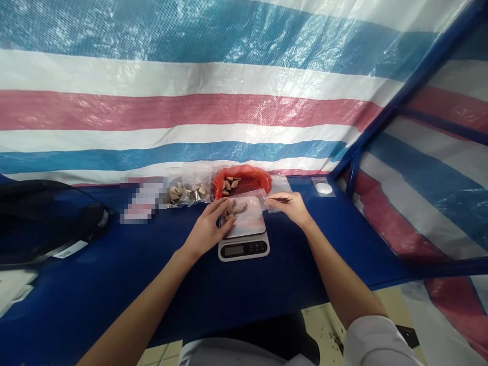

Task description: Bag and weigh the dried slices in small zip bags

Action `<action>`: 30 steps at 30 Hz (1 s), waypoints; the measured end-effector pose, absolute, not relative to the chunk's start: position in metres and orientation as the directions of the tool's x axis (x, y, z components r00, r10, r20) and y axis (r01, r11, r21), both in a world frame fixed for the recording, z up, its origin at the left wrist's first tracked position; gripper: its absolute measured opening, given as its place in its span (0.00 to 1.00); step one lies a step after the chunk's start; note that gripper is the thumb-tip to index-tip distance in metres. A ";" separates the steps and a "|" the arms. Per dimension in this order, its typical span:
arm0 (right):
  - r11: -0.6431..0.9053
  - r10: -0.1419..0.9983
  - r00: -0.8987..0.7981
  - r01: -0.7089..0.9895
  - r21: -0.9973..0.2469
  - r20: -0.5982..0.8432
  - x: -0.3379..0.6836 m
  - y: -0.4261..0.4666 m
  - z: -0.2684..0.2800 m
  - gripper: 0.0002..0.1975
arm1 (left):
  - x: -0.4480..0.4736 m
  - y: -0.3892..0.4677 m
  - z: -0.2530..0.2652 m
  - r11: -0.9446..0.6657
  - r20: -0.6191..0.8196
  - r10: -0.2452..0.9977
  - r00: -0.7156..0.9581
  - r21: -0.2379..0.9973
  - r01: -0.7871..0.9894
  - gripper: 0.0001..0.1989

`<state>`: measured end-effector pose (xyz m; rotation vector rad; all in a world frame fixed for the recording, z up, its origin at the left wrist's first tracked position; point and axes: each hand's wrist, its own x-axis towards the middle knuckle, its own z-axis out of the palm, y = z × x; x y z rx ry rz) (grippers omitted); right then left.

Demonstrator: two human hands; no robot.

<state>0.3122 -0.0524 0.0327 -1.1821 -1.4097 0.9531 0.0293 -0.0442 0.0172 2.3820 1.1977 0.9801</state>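
A clear plastic bag (244, 207) holding several brownish, chip-like dried pieces lies over the white plate of a kitchen scale (244, 251). My left hand (209, 223) grips the bag's left end, with its thumb and fingers around the pieces. At the bag's right end, my right hand (287, 206) pinches the edge of the plastic between thumb and fingers. Just behind the scale is an open red plastic bag (259, 175) with more of these pieces inside. The writing on the scale's display is too faint to read.
Filled clear bags (190, 190) stand left of the red bag. A white oval object (324, 188) on clear plastic lies at the right rear. A black bag-like item (49, 218) occupies the left side of the blue table (133, 274). Striped sheeting (190, 109) hangs behind.
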 end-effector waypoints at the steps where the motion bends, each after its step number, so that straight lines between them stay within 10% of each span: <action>1: 0.187 0.982 0.005 0.155 -0.970 0.191 0.314 -0.055 0.031 0.17 | 0.030 -0.044 0.016 -0.599 0.426 0.800 0.422 0.542 0.589 0.27; 12: -0.002 0.997 -0.082 0.099 -0.995 -0.010 0.330 -0.065 0.031 0.18 | 0.025 -0.041 0.023 -0.570 0.379 0.821 0.428 0.593 0.568 0.29; 18: 0.103 0.993 0.028 0.314 -0.944 0.118 0.345 -0.067 0.030 0.19 | -0.005 -0.049 0.026 -0.539 0.422 0.839 0.345 0.550 0.638 0.24; 30: 0.279 0.930 -0.201 0.931 -0.235 0.308 0.341 -0.085 -0.008 0.19 | -0.021 -0.043 -0.012 -0.552 0.345 0.815 0.465 0.220 0.804 0.30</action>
